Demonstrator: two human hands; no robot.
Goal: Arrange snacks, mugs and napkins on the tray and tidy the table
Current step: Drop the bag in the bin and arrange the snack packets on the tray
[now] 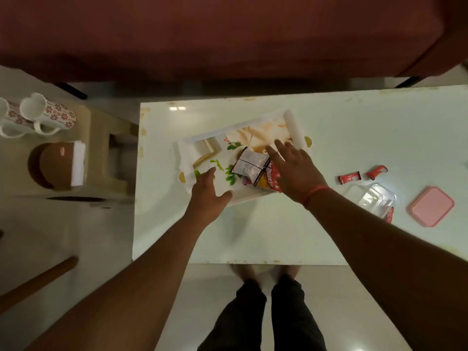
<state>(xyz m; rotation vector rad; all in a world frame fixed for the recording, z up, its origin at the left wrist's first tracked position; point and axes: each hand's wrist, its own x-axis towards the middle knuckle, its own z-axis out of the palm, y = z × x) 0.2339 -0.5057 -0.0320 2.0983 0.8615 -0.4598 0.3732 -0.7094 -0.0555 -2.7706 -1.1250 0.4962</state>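
On the white table [278, 236] a printed tray [202, 145] lies with its long axis slanting from near-left to far-right. It holds snack packets [255, 171] heaped at its near-right part (one white, one red and yellow). The left hand [207, 196] rests fingers-straight on the tray's near-left rim; the right hand [293, 168] is spread flat over the packets, gripping nothing. To the right stand a clear container [372, 202], its inside unclear, and a pink lid [431, 206]. Two flowered mugs [38, 115] stand on a stool [101, 153] at far left.
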